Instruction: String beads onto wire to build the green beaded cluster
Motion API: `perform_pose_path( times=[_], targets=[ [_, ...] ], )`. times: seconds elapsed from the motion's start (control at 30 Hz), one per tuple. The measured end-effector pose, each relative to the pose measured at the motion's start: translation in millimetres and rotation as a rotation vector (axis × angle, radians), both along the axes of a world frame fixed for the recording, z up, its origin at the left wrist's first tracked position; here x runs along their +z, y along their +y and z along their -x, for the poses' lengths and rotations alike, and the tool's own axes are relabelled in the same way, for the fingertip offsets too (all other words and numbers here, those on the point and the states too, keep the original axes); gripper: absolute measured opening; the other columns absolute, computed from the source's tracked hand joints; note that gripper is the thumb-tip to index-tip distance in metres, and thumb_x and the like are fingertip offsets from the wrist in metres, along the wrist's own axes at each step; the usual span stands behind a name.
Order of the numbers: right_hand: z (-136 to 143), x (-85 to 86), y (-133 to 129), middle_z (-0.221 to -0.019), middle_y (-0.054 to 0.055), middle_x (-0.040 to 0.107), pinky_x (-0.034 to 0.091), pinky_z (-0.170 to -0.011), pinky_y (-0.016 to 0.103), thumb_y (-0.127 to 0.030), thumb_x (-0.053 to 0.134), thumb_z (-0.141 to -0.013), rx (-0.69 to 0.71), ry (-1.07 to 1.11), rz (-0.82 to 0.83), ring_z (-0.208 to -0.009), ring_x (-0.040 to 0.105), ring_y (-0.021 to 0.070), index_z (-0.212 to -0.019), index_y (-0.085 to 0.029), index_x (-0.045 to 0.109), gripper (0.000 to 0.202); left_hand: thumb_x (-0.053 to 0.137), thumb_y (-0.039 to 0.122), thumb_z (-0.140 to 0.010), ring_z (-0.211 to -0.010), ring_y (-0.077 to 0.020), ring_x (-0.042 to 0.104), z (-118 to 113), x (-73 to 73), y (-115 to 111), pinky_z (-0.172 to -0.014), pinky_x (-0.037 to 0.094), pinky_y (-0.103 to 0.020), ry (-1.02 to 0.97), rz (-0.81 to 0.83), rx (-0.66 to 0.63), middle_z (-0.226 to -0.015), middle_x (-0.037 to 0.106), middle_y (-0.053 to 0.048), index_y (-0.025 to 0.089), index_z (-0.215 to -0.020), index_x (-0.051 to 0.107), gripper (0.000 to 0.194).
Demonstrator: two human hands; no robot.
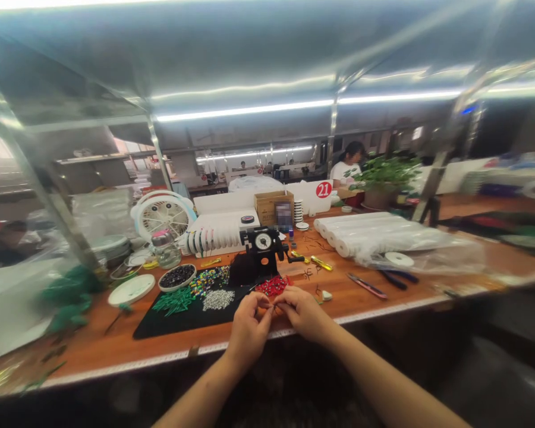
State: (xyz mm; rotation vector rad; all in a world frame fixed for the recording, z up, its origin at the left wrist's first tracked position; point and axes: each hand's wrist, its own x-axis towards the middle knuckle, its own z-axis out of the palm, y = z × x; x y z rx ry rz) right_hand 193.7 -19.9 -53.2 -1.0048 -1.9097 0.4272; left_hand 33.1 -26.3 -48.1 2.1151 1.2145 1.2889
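Observation:
Close together at the table's front edge, my left hand and my right hand meet at the fingertips. Both are closed in a pinch on something small and thin, too fine to make out. Just beyond them lies a pile of red beads. To the left, silver beads, green tube-shaped pieces and mixed coloured beads rest on a black mat. Behind the red beads stands a black device with a round dial and a side crank.
A bowl of black beads and a white lid sit left, near a fan. Toward the right lie a red-handled cutter, dark-handled pliers and plastic-wrapped white rolls. A person sits beyond the partition.

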Motion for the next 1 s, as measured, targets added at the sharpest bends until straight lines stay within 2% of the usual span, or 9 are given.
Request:
perform_pose_path(
  times=[0.2,0.43,0.6,0.73,0.87,1.0],
  targets=[
    [-1,-1.0,-1,-0.077,0.004,0.063,0.043,-0.071,0.027,-0.012,0.049,-0.082,0.024,0.09,0.087,-0.075,0.057,0.0152,-0.078,-0.017,0.066,0.018,0.05,0.019,-0.08,-0.077,-0.0184,0.054,1,-0.3,-1,-0.071,0.043,-0.031,0.012,-0.016,0.022,-0.079,0.055,-0.001,0.02,-0.079,0.052,0.002],
    [1,4.1,-14,-0.076,0.005,0.056,0.042,-0.072,0.03,-0.013,0.049,-0.08,-0.01,-0.085,-0.023,-0.077,0.052,0.0174,-0.084,-0.016,0.066,0.018,0.05,0.018,-0.078,-0.075,-0.0179,0.053,0,0.8,-3,-0.069,0.042,-0.03,0.026,-0.026,0.051,-0.077,0.055,0.0,0.02,-0.078,0.052,0.003],
    [5,1.0,-17,-0.077,0.005,0.054,0.041,-0.073,0.031,-0.014,0.053,-0.078,-0.067,-0.156,-0.067,-0.079,0.05,0.0186,-0.085,-0.016,0.065,0.014,0.051,0.015,-0.077,-0.075,-0.0181,0.053,0,3.3,-6,-0.069,0.042,-0.031,0.037,-0.029,0.047,-0.076,0.055,0.0,0.02,-0.076,0.052,0.005],
    [10,-4.4,-15,-0.075,0.005,0.055,0.04,-0.07,0.03,-0.014,0.052,-0.081,-0.121,-0.211,-0.102,-0.077,0.05,0.0191,-0.079,-0.017,0.065,0.013,0.051,0.013,-0.075,-0.076,-0.0192,0.053,3,2.6,-7,-0.07,0.042,-0.033,0.1,-0.061,0.069,-0.076,0.055,-0.001,0.02,-0.076,0.053,0.007],
    [12,-6.5,-16,-0.075,0.006,0.055,0.04,-0.069,0.03,-0.012,0.045,-0.085,-0.117,-0.238,-0.123,-0.076,0.05,0.0192,-0.076,-0.017,0.063,0.021,0.05,0.013,-0.077,-0.077,-0.0207,0.053,6,4.3,-11,-0.071,0.042,-0.035,0.2,-0.078,0.08,-0.075,0.056,-0.003,0.02,-0.075,0.054,0.008],
    [14,-3.3,-20,-0.077,0.007,0.055,0.039,-0.068,0.031,-0.009,0.046,-0.081,-0.137,-0.184,-0.066,-0.076,0.049,0.0191,-0.07,-0.016,0.057,0.017,0.047,0.01,-0.079,-0.077,-0.0221,0.052,7,4.7,-17,-0.07,0.041,-0.036,0.292,-0.147,0.036,-0.073,0.057,-0.005,0.019,-0.074,0.054,0.013]
  ],
)
